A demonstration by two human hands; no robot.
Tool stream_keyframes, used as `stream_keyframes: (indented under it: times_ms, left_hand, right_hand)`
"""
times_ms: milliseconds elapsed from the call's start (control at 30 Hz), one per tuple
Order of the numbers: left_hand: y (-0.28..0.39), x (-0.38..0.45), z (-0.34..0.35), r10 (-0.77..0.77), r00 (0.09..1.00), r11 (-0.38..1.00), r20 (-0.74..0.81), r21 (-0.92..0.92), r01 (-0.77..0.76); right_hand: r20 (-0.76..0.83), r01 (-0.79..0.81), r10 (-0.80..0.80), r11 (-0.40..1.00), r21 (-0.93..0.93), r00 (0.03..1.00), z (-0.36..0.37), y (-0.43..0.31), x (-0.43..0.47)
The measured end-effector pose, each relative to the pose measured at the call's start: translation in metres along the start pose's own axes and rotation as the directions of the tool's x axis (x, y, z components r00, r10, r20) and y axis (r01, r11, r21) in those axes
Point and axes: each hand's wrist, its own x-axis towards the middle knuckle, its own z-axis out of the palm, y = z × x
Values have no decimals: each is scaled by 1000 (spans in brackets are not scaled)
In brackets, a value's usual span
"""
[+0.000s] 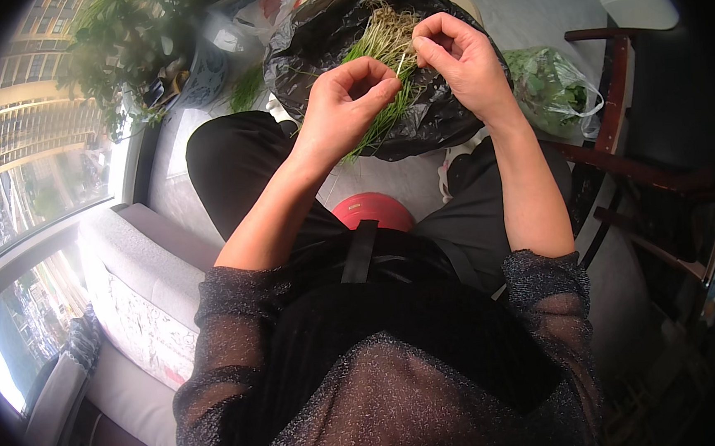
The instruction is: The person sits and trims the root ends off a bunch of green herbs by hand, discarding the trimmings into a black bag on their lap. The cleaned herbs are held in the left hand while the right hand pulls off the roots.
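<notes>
A heap of thin green stalks with pale stems and brown roots lies on a black plastic bag, which is spread over a round seat or stool with a beige rim. Above the heap, my left hand pinches the lower end of a thin whitish stem between thumb and forefinger. My right hand is at the stem's upper end, thumb and forefinger together near the roots. The green ends of the heap point down towards my knees.
A clear bag of leafy greens lies right of the black bag, beside a dark red wooden chair frame. Loose green stalks lie on the floor by a potted plant. A red round object is between my legs. A grey sofa stands left.
</notes>
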Motion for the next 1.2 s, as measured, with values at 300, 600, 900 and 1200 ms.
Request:
stream_keyframes:
  times_ms: [300, 600, 900, 1200]
  left_hand:
    - [-1, 5, -1, -25, 994, 990, 103, -138, 40]
    - [0, 10, 1, 14, 999, 978, 51, -210, -3]
    - [1, 6, -1, 6, 999, 986, 53, -165, 3]
    - [0, 5, -3, 35, 999, 993, -1, -116, -35]
  right_hand:
    - [75, 50, -61, 988, 144, 995, 5, 2, -1]
    - [127, 115, -118, 993, 34, 985, 4, 1, -1]
    - [10, 115, -116, 990, 81, 993, 4, 4, 0]
    - [-35, -14, 14, 1000, 15, 999, -4, 6, 3]
